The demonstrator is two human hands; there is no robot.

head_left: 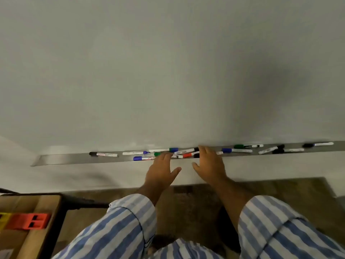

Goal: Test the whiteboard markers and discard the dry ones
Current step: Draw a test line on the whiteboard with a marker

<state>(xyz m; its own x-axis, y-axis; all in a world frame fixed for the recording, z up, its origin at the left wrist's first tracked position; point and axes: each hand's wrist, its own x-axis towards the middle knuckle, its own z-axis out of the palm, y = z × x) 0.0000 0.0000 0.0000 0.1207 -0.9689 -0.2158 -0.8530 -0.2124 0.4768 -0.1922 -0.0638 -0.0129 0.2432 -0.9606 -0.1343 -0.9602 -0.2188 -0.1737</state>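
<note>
Obs., standing by the whiteboard (168,71). Landmark: the metal tray (56,158) along its lower edge. All positions given along that tray, left to right.

- Far left end of tray: bare metal, then a single black-capped marker (103,154) lying flat.
- Left of centre: a loose cluster of markers (179,153), caps blue, green, red and black, several crossed over one another.
- Left hand (161,171) reaches to the tray's front lip at that cluster. Fingers straight and loosely spread, thumb out to the side; fingertips on or just over the pile, contact uncertain. Nothing held.
- Right hand (211,165) just beside it, over the right edge of the same cluster. Fingers extended and close together, tips toward the tray's back edge. Nothing pinched.
- Right half of tray: blue marker (237,150), green marker (248,146), then black ones (317,144) out to the end.

Handling judgement: light, rigid plastic barrels, smooth and round, so they will likely roll or skid along the tray if nudged. Best taken mid-barrel, thumb against two fingers, lifting the topmost of the crossed ones first. Caps should need a firm pull by the other hand. Not fragile. No marks visible on the board, so testing looks not yet begun.
</note>
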